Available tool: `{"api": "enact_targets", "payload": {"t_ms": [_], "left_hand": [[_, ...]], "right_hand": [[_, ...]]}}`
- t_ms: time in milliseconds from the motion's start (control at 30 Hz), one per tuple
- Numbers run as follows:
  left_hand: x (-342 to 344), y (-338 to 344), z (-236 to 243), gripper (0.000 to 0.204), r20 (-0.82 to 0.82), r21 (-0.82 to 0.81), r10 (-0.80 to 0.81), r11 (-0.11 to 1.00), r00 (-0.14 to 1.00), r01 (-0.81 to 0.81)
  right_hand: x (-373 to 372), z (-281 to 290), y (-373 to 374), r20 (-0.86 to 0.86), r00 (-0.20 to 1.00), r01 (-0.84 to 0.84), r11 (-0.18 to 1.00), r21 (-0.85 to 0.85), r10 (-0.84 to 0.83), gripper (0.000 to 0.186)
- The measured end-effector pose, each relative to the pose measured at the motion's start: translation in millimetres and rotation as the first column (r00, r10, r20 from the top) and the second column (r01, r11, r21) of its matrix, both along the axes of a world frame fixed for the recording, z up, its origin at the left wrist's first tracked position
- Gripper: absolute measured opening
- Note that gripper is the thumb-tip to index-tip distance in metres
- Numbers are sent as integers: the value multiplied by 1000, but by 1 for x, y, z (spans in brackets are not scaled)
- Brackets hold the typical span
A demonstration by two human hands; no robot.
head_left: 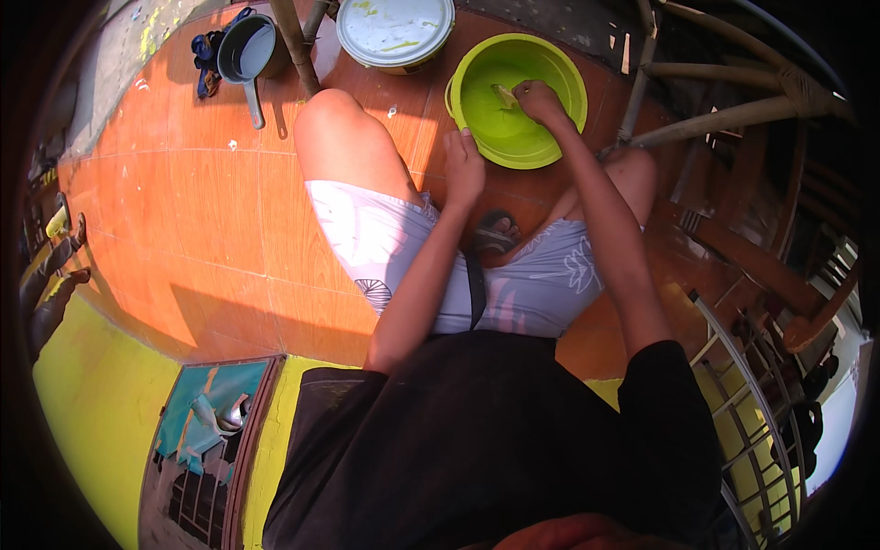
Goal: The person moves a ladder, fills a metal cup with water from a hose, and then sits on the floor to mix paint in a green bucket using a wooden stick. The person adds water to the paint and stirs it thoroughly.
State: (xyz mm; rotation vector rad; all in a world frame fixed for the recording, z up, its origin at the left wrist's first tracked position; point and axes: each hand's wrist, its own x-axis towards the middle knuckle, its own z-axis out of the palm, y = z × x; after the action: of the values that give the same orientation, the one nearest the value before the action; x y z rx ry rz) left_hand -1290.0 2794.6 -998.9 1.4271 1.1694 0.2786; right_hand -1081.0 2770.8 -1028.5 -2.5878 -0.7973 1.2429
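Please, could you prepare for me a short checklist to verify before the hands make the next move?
1. Lime-green basin on the tiled floor, open side up: ok.
2. Right hand gripping the small pale tool inside the basin: ok.
3. Left hand pressing firmly on the basin: cannot tell; it is at the near-left rim, but pressure does not show.
4. White lid covering its bucket: ok.
5. Long-handled grey dipper clear of the basin: ok, beyond the left knee.
6. Depth of the basin's contents: cannot tell from above.
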Motion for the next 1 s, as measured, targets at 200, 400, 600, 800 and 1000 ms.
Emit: {"api": "enact_targets", "payload": {"t_ms": [200,400,600,800,1000], "left_hand": [[1,-2,1,36,-4,38,-5,999,1000,5],[2,0,2,37,-13,79,-32,996,999,33],[3,-1,6,41,92,-259,79,964,993,-53],[2,-3,3,42,76,-173,55,984,996,-41],[4,-1,9,47,86,-147,57,988,995,-43]], "right_hand": [[4,22,-2,87,993,78,997,-20,-76,39],[-5,49,-28,-258,949,189,982,12,-180,36],[-14,31,-16,408,888,-189,977,-95,212,25],[-28,19,9,262,916,-257,946,-196,303,21],[-20,17,16,204,943,-239,960,-143,265,31]]}}
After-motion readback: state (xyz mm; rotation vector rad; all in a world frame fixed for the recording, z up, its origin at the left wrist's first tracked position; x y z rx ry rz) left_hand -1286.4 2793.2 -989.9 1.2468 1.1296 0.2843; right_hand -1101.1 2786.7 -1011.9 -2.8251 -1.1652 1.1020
